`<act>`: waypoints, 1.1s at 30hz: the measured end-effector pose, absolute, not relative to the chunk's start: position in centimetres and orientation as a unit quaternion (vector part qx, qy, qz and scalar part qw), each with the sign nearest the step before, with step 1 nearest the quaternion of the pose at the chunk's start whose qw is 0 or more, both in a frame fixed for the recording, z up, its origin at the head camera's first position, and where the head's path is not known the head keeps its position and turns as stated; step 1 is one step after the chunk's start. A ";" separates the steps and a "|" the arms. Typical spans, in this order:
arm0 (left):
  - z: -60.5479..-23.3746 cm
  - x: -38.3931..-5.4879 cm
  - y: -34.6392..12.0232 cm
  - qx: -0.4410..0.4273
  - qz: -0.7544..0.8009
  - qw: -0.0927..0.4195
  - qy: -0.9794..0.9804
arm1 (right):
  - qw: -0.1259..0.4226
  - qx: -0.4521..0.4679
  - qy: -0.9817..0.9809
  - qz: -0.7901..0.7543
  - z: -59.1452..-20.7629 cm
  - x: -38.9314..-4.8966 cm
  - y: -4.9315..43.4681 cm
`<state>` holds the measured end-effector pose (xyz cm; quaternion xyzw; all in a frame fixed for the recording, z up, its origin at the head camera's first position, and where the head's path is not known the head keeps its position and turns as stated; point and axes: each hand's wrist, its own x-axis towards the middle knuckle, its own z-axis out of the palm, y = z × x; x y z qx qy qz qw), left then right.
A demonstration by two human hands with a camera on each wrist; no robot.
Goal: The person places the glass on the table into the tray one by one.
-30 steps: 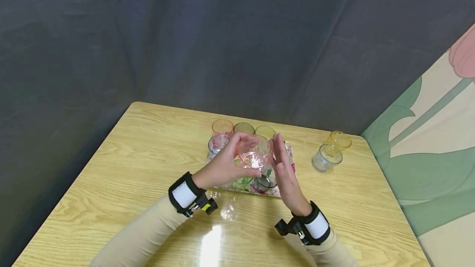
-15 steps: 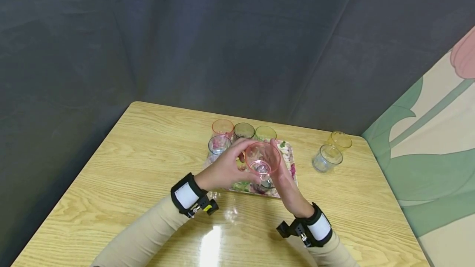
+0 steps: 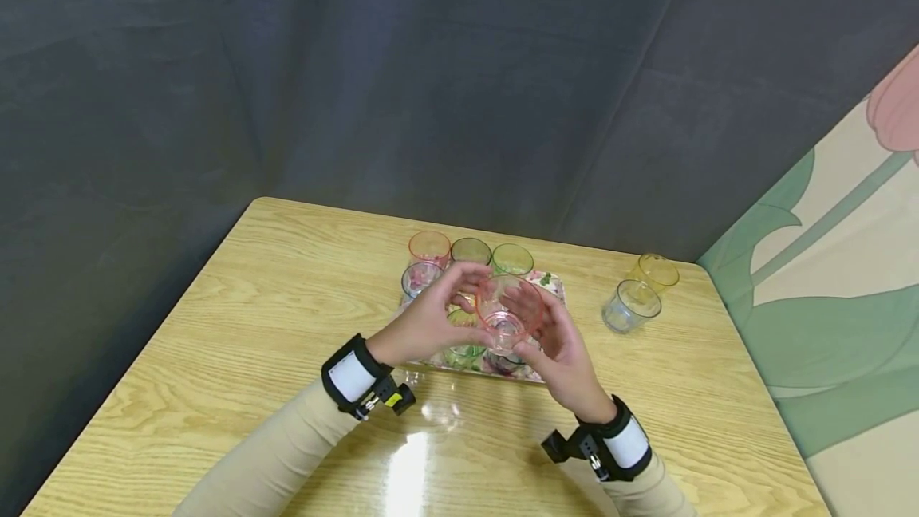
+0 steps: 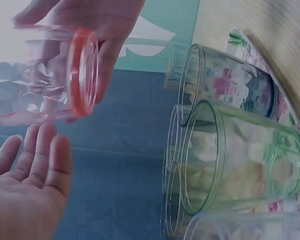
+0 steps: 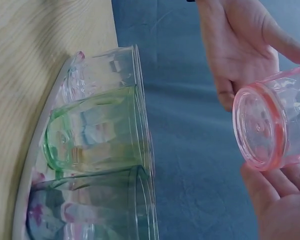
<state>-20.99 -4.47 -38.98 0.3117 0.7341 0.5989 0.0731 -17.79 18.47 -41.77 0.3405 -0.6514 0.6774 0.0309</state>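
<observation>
A clear pink tumbler (image 3: pixel 508 317) is held upright between both hands above a floral tray (image 3: pixel 551 284). My left hand (image 3: pixel 431 317) grips it from the left, thumb in front and fingertips at its side. From the right, my right hand (image 3: pixel 567 353) curls round it, with thumb near the base and fingers showing through the wall. In the left wrist view, the tumbler's thick pink base (image 4: pixel 82 72) points down. Behind the hands stand a pink tumbler (image 3: pixel 429 249), a dark one (image 3: pixel 471 252) and a green one (image 3: pixel 513 260). A bluish tumbler (image 3: pixel 420 279) is partly hidden.
To the right on the wooden table (image 3: pixel 287 294) stand a yellow tumbler (image 3: pixel 657 271) and a clear bluish tumbler (image 3: pixel 632 307). Low on the tray is another green tumbler (image 5: pixel 97 130) beside a dark one (image 5: pixel 95 207). A dark curtain (image 3: pixel 445 86) hangs behind the table.
The pink tumbler has come slightly right and nearer. My right hand has gone from flat, straight fingers against it to curled fingers round it. My left hand keeps its grip.
</observation>
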 end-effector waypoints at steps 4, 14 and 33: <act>-39.2 -21.3 -5.2 0.317 0.613 0.047 0.722 | 0.058 0.319 -0.655 0.683 -41.7 -17.9 18.9; -41.5 -23.5 -9.5 0.083 0.643 -0.144 0.748 | 0.100 0.265 -0.665 0.692 -41.4 -18.1 21.4; -49.5 -24.2 -12.4 -0.070 0.556 0.073 0.825 | 0.105 0.000 -0.769 0.630 -43.8 -21.9 25.4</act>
